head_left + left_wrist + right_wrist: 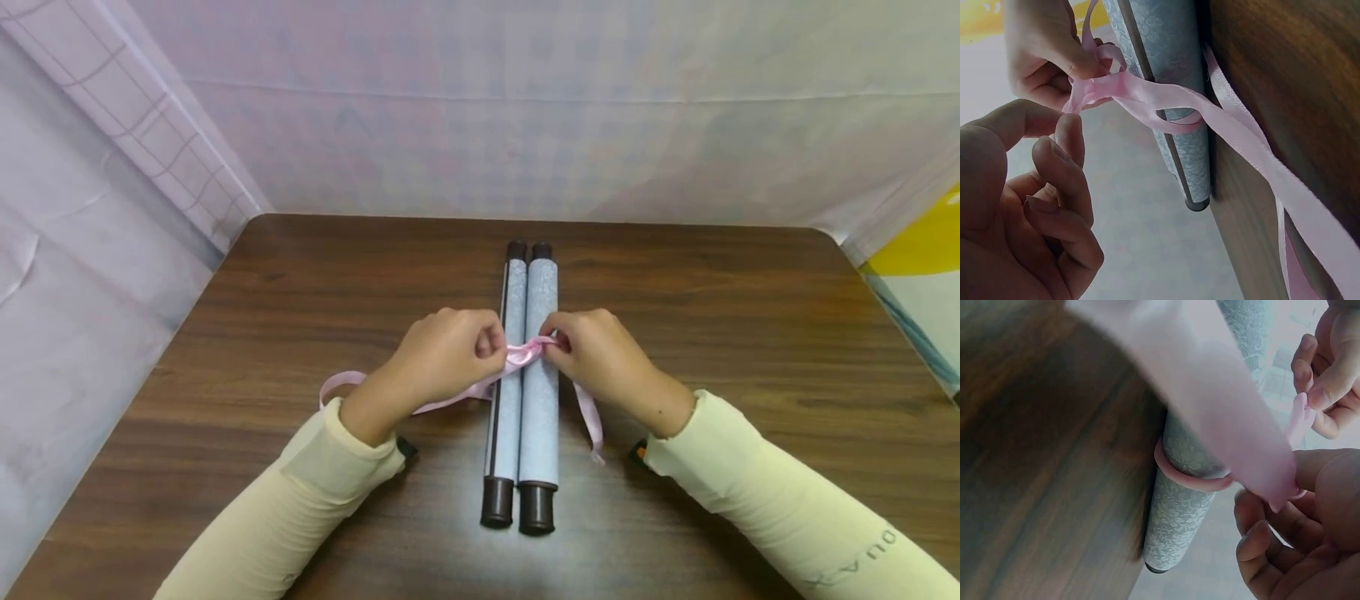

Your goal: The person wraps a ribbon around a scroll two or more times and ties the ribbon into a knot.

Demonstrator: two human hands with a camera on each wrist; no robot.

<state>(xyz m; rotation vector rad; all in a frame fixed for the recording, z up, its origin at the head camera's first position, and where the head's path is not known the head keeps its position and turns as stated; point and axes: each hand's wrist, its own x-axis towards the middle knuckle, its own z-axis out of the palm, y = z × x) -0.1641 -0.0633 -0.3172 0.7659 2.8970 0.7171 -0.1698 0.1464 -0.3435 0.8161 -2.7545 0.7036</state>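
A scroll (pixel 539 425), rolled from both ends into two pale blue floral rolls with dark end caps, lies lengthwise on the wooden table (pixel 300 275). Around its middle passes a pink ribbon (pixel 522 354). My left hand (pixel 453 354) pinches a looped part of the ribbon between thumb and forefinger, just above the left roll. Over the right roll, my right hand (pixel 600 350) pinches another part of it close by. One ribbon tail runs left under my left wrist; the other hangs down beside the right roll. Fingers partly hide where the ribbon crosses itself.
A pale checked cloth (pixel 510 150) hangs behind the table's far edge, and white sheeting (pixel 75 242) is on the left. Beyond the right edge is a yellow and white patterned surface (pixel 922 242).
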